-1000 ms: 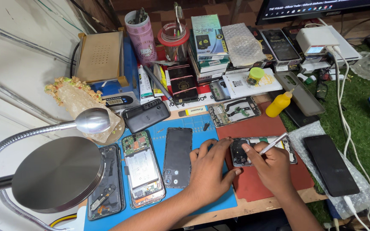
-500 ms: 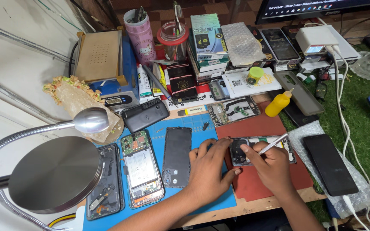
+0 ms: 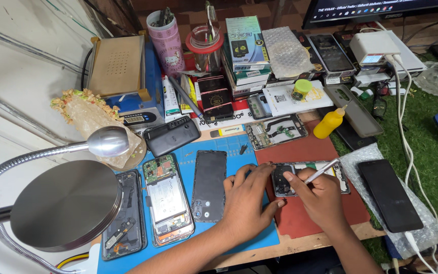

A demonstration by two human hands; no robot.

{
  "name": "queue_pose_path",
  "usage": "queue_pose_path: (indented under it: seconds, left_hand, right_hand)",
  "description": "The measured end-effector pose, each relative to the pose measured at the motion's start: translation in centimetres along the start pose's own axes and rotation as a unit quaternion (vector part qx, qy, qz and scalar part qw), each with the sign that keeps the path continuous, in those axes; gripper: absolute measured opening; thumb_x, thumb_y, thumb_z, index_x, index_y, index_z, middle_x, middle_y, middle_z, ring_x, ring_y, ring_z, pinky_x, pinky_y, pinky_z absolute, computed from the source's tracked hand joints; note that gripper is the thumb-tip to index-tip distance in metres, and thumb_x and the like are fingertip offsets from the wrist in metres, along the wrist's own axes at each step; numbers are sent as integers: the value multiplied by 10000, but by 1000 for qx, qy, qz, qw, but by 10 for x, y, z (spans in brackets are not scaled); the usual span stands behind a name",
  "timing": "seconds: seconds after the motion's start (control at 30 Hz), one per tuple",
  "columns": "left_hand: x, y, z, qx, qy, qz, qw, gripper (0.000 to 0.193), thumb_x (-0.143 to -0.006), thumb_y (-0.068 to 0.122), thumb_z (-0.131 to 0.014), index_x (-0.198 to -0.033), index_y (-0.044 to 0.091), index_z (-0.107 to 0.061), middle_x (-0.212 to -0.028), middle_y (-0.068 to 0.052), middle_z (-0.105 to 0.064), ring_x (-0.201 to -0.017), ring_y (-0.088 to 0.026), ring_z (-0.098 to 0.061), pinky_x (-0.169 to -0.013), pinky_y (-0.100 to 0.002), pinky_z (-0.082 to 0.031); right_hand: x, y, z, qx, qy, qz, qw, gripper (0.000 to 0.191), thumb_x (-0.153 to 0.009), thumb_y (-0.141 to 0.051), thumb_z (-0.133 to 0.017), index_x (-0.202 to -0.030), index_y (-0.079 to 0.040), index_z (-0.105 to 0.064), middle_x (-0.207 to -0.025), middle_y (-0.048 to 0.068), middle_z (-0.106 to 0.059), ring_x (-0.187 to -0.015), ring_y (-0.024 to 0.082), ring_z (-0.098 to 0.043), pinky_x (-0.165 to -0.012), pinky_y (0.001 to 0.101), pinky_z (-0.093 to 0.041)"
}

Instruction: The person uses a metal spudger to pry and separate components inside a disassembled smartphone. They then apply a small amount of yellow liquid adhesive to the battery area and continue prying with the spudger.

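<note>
Head view: left hand (image 3: pixel 247 200) pins opened phone (image 3: pixel 307 177); right hand (image 3: pixel 323 198) pinches tweezers (image 3: pixel 322 170); slip risks scratching the board.

Phone repair workbench, opened phones (image 3: pixel 167 202), parts boxes (image 3: pixel 245 48), desk lamp (image 3: pixel 64 203)

Opened phone (image 3: pixel 310 177) partly hidden under hands; monitor (image 3: pixel 381 10) cut off.

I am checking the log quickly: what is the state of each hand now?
Left hand: open, fingers resting on the opened phone, holding nothing.
Right hand: closed on a thin metal tool, tip at the phone.
</note>
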State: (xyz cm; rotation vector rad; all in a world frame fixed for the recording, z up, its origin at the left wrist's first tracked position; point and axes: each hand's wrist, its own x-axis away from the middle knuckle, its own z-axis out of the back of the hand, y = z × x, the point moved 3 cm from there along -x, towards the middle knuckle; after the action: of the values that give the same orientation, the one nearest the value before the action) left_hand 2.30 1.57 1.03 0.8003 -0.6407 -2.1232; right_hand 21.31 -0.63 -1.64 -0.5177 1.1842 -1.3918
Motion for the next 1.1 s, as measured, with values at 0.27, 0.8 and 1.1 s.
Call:
queue_pose_path:
  seconds: [0.27, 0.8, 1.1]
  left_hand:
    - [0, 0, 1, 10, -15, 8, 1000, 753, -802, 299, -813, -1427, 36, -487, -1488, -131, -543, -1350, -358, -431, -998, -491, -297]
    - [-1, -1, 0, 5, -12, 5, 1000, 752, -804, 299, -812, -1430, 37, -489, -1489, -137, -537, -1353, -366, -425, -1002, -494, -293]
    - [-1, -1, 0, 5, -9, 2, 1000, 752, -797, 291, -815, -1427, 38, -491, -1496, -132, -535, -1354, -354, -427, -999, -487, -296]
  right_hand:
    - [1, 0, 1, -7, 6, 2, 1000, 358, -931, -113, -739, -637, -26, -554, -539, -28, -457, -532, 39, -372, -478, 275, -305]
    - [0, 2, -1, -8, -7, -4, 1000, 303, -919, -95, -733, -663, -18, -590, -538, -39, -444, -536, 35, -366, -469, 275, -300]
    - [-1, 2, 1, -11, -7, -16, 1000, 340, -922, -107, -738, -639, -11, -577, -521, -34, -448, -517, 38, -363, -464, 280, -293]
